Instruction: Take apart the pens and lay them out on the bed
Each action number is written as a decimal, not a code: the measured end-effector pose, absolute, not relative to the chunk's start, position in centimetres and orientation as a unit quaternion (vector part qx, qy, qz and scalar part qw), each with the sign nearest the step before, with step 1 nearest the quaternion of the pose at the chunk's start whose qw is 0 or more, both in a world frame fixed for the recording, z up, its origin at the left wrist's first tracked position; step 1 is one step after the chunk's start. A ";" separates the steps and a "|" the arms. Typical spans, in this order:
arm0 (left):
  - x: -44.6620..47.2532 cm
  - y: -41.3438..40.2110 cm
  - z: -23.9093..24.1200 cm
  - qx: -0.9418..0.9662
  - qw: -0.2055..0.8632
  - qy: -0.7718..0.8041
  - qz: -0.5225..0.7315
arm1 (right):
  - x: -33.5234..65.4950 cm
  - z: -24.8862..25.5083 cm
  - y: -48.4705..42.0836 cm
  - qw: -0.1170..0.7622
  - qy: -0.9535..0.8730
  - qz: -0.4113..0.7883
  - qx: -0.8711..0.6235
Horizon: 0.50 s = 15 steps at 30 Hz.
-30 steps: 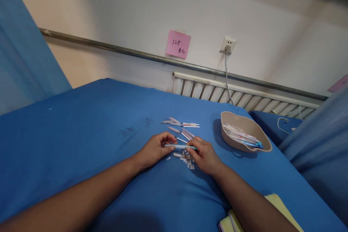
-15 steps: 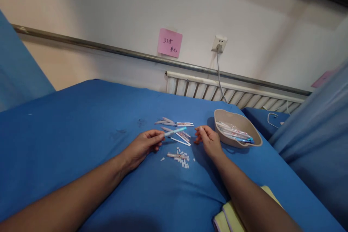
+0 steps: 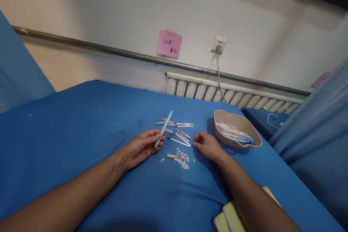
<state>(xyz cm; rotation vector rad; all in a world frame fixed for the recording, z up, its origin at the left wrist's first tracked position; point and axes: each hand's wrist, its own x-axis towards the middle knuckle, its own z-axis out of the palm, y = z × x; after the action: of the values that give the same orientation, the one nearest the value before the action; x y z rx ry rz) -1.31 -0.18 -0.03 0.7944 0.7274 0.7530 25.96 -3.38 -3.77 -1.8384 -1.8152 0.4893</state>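
- Fingers of my left hand (image 3: 138,147): closed on one light-blue pen (image 3: 164,129), gripped along its lower part, raised above the table, tilted, brighter end uppermost and leaning right.
- Fingers of my right hand (image 3: 208,146): loosely curled, palm down; whether they pinch anything I cannot tell.
- White rod (image 3: 179,141), dark-tipped: lying between my hands.
- Clear printed tubes (image 3: 182,135): just beyond the rod.
- Further group of pen parts (image 3: 185,125): beyond those tubes.
- Small white cones (image 3: 183,163): scattered nearer me, around a clear tube piece (image 3: 174,156).
- Beige basket (image 3: 236,117): beyond my right hand, holding bagged pens (image 3: 232,133).
- Yellow cloth (image 3: 231,217): folded, partly under my right forearm.
- Blue-covered table (image 3: 119,107): beneath everything listed.
- Pink note (image 3: 169,44): handwritten, on the wall.
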 end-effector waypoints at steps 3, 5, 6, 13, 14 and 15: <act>-1.3 -0.3 -0.1 0.390 0.791 0.334 0.332 | 25.9 -3.7 -3.6 0.229 -0.690 0.169 -0.665; -1.4 -0.4 -0.2 0.402 0.788 0.332 0.326 | 25.8 -3.8 -3.6 0.229 -0.696 0.168 -0.660; -1.4 -0.4 -0.3 0.407 0.787 0.332 0.324 | 25.8 -3.9 -3.6 0.230 -0.698 0.167 -0.657; -1.3 -0.6 -0.3 0.441 0.779 0.321 0.308 | 25.9 -4.1 -3.5 0.225 -0.704 0.153 -0.656; -1.2 -0.6 -0.2 0.444 0.779 0.320 0.307 | 25.9 -4.0 -3.5 0.225 -0.706 0.150 -0.655; -1.2 -0.6 -0.1 0.446 0.778 0.319 0.306 | 25.9 -4.0 -3.5 0.225 -0.707 0.148 -0.654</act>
<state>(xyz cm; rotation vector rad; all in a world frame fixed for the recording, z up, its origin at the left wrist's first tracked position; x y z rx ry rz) -1.19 -0.62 -0.14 0.9653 0.6906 0.6615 25.89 -3.54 -3.96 -1.8037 -1.9509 0.4077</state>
